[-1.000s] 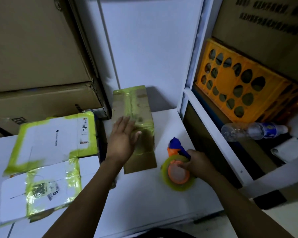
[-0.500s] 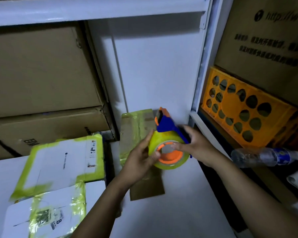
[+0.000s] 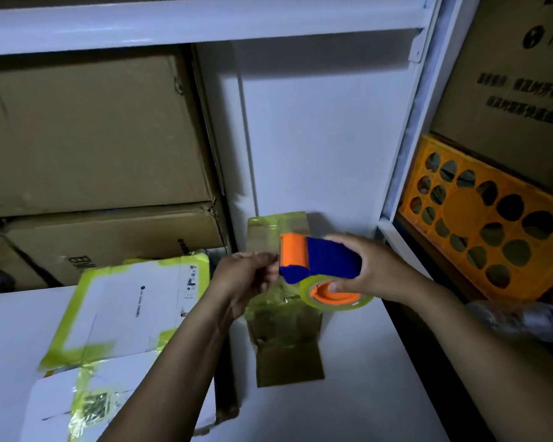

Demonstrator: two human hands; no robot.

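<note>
A blue and orange tape dispenser (image 3: 320, 261) with a yellowish tape roll (image 3: 336, 296) is held above a narrow brown cardboard box (image 3: 288, 342). My right hand (image 3: 369, 271) grips the dispenser from the right, fingers over its blue body and round the roll. My left hand (image 3: 248, 275) is curled at the orange front end and pinches there, seemingly at the tape's free end. The box lies on the white table (image 3: 364, 393), wrapped in yellowish tape over its far half.
Two white parcels edged in yellow tape (image 3: 134, 307) (image 3: 77, 406) lie on the left. Large cardboard boxes (image 3: 87, 138) stack behind them under a white shelf (image 3: 205, 23). To the right are an orange crate (image 3: 479, 218) and a plastic bottle (image 3: 521, 320).
My right hand lifted the dispenser off the table and turned it level above the box. My left hand left the box top and came to the dispenser's front end. The view tilted upward.
</note>
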